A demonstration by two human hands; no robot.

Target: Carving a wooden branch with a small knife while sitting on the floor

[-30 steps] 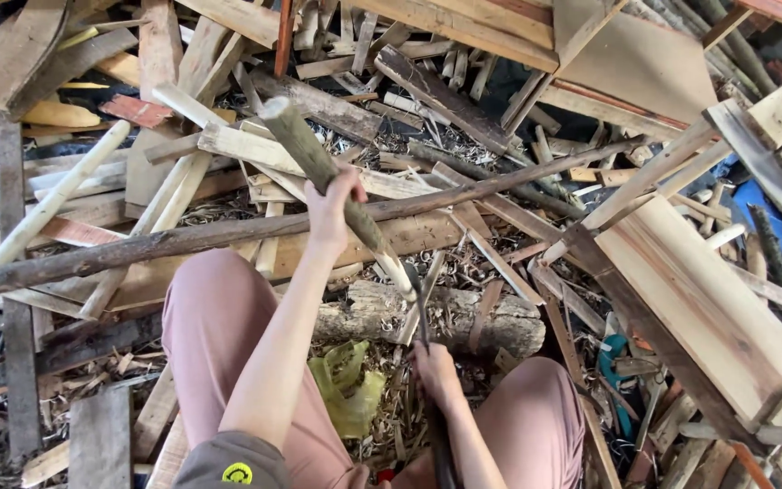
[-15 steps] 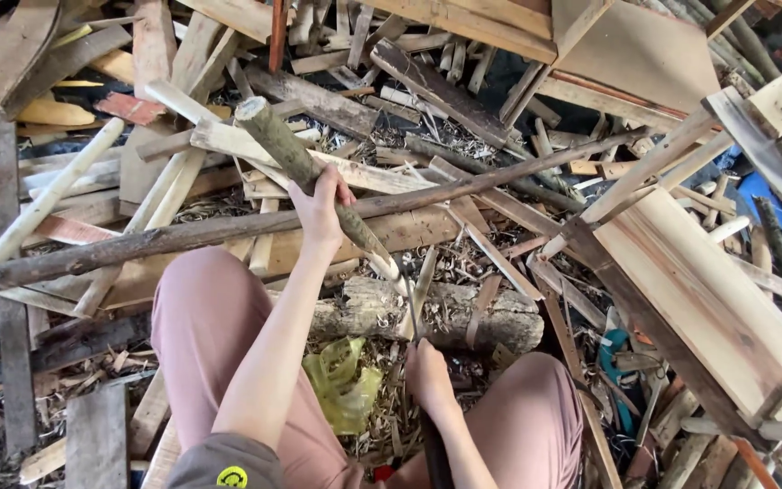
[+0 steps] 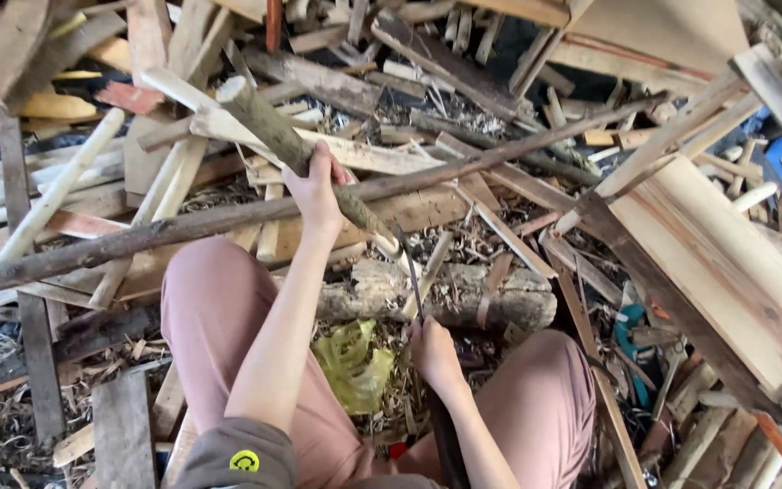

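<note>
My left hand (image 3: 315, 191) grips a greenish bark-covered stick (image 3: 269, 125) near its middle, tilted with its cut top at upper left. The stick's whittled lower tip rests on a thick weathered log (image 3: 463, 297) lying across in front of my knees. My right hand (image 3: 432, 352) holds the dark handle of a long chopping knife (image 3: 412, 268). Its thin blade points up and away, edge close to the stick's pale tip. Both knees in pink trousers frame the log.
A long dark pole (image 3: 183, 226) runs across the pile behind the stick. Planks (image 3: 717, 263), slats and offcuts lie heaped all round. A crumpled yellow-green bag (image 3: 350, 362) sits between my knees among wood shavings.
The stick has tilted a little more upright and my left hand has slid along it. The knife blade has come up closer to the stick's lower tip.
</note>
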